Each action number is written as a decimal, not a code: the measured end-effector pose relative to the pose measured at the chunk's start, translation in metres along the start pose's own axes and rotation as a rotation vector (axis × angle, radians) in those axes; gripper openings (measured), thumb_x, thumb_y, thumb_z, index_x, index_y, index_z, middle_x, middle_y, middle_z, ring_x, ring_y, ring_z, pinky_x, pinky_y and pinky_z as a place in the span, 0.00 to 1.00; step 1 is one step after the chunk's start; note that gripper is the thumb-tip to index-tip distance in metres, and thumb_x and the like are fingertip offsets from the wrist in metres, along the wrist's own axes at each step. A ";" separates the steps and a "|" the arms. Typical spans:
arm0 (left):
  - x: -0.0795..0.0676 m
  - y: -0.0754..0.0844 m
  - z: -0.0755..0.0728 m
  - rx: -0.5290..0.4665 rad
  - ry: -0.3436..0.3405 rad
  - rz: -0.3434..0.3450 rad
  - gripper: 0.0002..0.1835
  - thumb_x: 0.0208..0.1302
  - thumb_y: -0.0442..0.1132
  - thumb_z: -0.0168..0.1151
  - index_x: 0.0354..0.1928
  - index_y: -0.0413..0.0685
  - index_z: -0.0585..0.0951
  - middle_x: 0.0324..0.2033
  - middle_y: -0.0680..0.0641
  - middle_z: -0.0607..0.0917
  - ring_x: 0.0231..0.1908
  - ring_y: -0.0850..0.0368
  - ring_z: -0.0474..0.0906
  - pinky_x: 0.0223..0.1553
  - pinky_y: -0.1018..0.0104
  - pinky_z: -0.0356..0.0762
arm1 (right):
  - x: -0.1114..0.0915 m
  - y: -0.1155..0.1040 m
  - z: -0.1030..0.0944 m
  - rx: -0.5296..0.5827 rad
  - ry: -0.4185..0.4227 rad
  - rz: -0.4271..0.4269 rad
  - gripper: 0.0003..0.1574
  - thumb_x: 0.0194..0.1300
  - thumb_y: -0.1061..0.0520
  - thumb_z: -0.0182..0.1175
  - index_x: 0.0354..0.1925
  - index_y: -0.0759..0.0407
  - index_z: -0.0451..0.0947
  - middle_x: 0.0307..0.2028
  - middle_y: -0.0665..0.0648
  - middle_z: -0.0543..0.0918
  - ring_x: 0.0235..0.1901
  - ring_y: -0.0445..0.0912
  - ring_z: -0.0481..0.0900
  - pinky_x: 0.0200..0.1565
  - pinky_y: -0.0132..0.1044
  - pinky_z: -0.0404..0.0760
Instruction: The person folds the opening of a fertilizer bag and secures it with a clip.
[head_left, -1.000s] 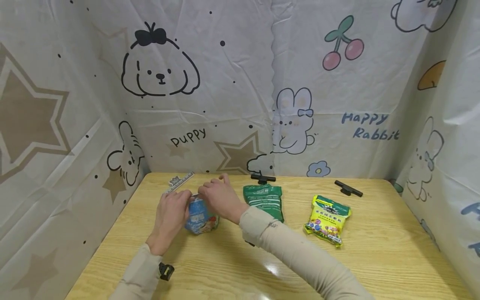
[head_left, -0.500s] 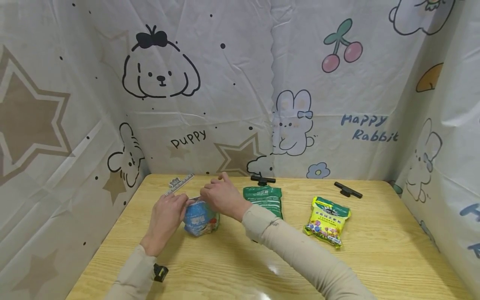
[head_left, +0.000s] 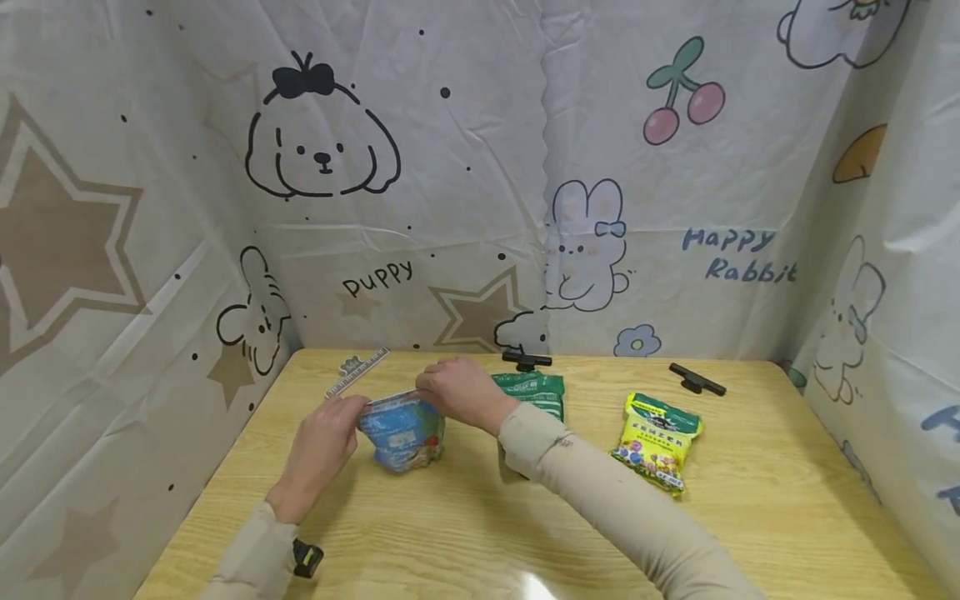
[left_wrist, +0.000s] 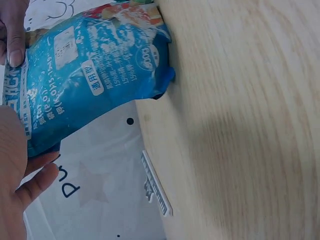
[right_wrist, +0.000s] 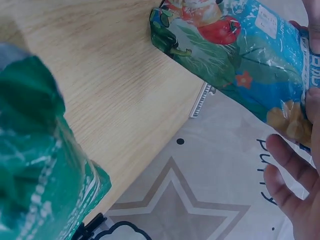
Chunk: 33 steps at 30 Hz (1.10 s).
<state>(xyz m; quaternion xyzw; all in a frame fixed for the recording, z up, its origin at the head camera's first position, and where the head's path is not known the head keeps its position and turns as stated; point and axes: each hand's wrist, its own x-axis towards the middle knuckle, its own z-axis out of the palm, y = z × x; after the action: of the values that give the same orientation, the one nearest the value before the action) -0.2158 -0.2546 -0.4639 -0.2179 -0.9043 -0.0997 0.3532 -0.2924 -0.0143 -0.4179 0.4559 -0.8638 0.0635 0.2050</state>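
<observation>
Blue plastic bag (head_left: 407,435) on or just above desk (head_left: 420,542), left of centre; left fingers (head_left: 349,411) and right fingers (head_left: 435,384) pinch opposite top corners, nearly closed. Slick plastic could slip if either pinch slackens, tipping bag sideways.

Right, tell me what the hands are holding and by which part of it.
The blue bag, by its top edge: the left hand pinches the left end and the right hand the right end.
</observation>
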 end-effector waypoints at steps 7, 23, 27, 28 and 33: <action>-0.005 0.000 0.000 -0.020 -0.017 0.044 0.26 0.43 0.13 0.60 0.47 0.37 0.81 0.40 0.40 0.90 0.38 0.47 0.85 0.37 0.55 0.86 | -0.004 0.005 0.000 0.033 -0.050 -0.018 0.11 0.76 0.49 0.58 0.35 0.46 0.82 0.32 0.43 0.87 0.29 0.37 0.83 0.32 0.31 0.82; -0.003 0.004 0.001 0.015 0.040 0.028 0.20 0.44 0.15 0.64 0.42 0.35 0.83 0.34 0.39 0.90 0.31 0.47 0.86 0.34 0.55 0.86 | -0.008 0.012 -0.008 -0.030 -0.117 -0.040 0.08 0.76 0.52 0.57 0.42 0.48 0.83 0.37 0.45 0.88 0.30 0.38 0.83 0.33 0.31 0.82; -0.004 0.005 0.000 0.018 0.046 0.042 0.19 0.44 0.15 0.65 0.41 0.34 0.83 0.34 0.38 0.90 0.31 0.46 0.87 0.33 0.56 0.86 | -0.009 0.012 -0.008 -0.049 -0.092 -0.055 0.09 0.76 0.50 0.58 0.40 0.49 0.83 0.35 0.45 0.88 0.28 0.38 0.82 0.31 0.30 0.81; -0.004 0.004 0.000 0.019 0.055 0.044 0.18 0.45 0.16 0.67 0.40 0.34 0.83 0.33 0.38 0.90 0.30 0.47 0.87 0.33 0.56 0.86 | -0.010 0.012 -0.007 -0.052 -0.087 -0.057 0.09 0.76 0.50 0.58 0.39 0.49 0.82 0.34 0.45 0.87 0.28 0.38 0.82 0.31 0.30 0.81; -0.005 0.001 0.000 0.025 0.104 0.053 0.09 0.52 0.23 0.73 0.35 0.36 0.84 0.26 0.41 0.89 0.24 0.50 0.85 0.27 0.58 0.84 | -0.010 0.013 -0.005 -0.048 -0.080 -0.047 0.10 0.76 0.49 0.57 0.38 0.49 0.82 0.32 0.45 0.86 0.27 0.38 0.81 0.31 0.30 0.81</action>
<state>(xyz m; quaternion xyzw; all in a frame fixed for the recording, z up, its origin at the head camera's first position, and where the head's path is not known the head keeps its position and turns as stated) -0.2124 -0.2552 -0.4671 -0.2320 -0.8798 -0.0900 0.4049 -0.2963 0.0027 -0.4164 0.4732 -0.8616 0.0198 0.1827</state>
